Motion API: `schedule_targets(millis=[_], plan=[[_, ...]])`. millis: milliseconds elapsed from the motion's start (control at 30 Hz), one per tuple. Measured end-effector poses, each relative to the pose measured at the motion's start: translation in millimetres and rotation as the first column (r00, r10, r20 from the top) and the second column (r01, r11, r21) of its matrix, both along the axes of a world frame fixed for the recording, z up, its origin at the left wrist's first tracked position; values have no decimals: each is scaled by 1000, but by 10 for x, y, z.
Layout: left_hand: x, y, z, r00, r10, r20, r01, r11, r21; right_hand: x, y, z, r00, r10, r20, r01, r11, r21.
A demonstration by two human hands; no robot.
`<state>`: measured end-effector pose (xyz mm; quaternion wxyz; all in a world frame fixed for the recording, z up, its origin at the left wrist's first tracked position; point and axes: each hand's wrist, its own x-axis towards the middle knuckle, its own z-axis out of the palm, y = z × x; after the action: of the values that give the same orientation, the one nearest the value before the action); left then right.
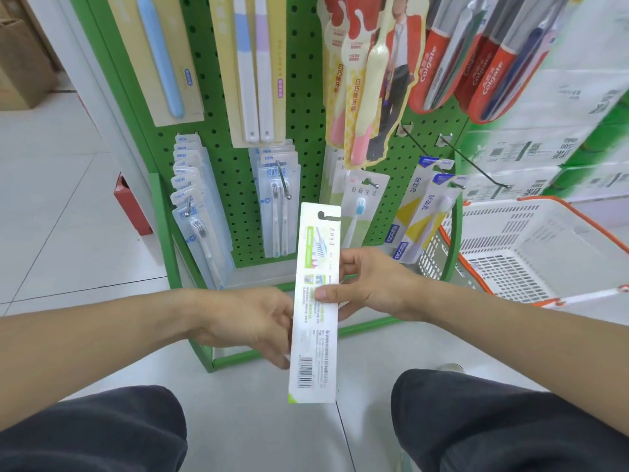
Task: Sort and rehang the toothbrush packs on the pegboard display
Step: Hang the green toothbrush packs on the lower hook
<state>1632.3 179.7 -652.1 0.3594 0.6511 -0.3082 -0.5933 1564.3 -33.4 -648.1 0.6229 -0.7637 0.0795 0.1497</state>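
Note:
I hold a long white toothbrush pack [315, 349] upright in front of the green pegboard [303, 107], its printed back with a barcode facing me. My left hand [252, 321] grips its left edge from behind. My right hand [367, 284] pinches its right edge, thumb on the back face. On the lower row hang clear packs at the left [200, 219] and middle [277, 206], a white pack with a blue brush [357, 206], and blue-yellow packs [418, 216]. Two bare hooks [476, 165] stick out at the right.
A white basket with orange rim [531, 247] stands on the floor to the right of the display. Taller packs hang on the upper row, red ones [476, 63] at the top right. Stacked cartons [551, 131] are behind the basket. My knees are at the bottom.

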Motion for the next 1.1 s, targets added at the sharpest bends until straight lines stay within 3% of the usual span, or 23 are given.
schedule_targets(millis=[100, 200, 400, 567, 667, 800, 967, 1100], plan=[[43, -26, 53, 982, 188, -7, -188, 981, -48, 5, -22, -19, 1000, 9, -11, -10, 998, -60], [11, -38, 29, 944, 305, 121, -294, 950, -101, 17, -18, -12, 1000, 12, -22, -13, 998, -63], [-14, -60, -7, 929, 284, 236, -266, 958, -103, 84, -10, 38, 983, -141, 116, 159, 974, -162], [-45, -55, -6, 932, 222, 288, -208, 975, -79, 126, -42, 100, 955, -274, 112, 290, 942, -172], [-44, -50, -12, 936, 248, 252, -236, 969, -78, 93, 9, 75, 966, -240, 98, 256, 947, -195], [-20, -40, 27, 922, 353, 160, -342, 935, -93, 21, 157, -84, 995, -70, 76, 88, 961, -263], [-1, -14, 20, 874, 477, 89, -468, 877, -107, -18, 246, -172, 993, 99, -66, -110, 975, -193], [-43, -24, -1, 867, 496, 48, -489, 865, -110, -17, 183, -164, 980, 131, -149, -148, 983, -113]])
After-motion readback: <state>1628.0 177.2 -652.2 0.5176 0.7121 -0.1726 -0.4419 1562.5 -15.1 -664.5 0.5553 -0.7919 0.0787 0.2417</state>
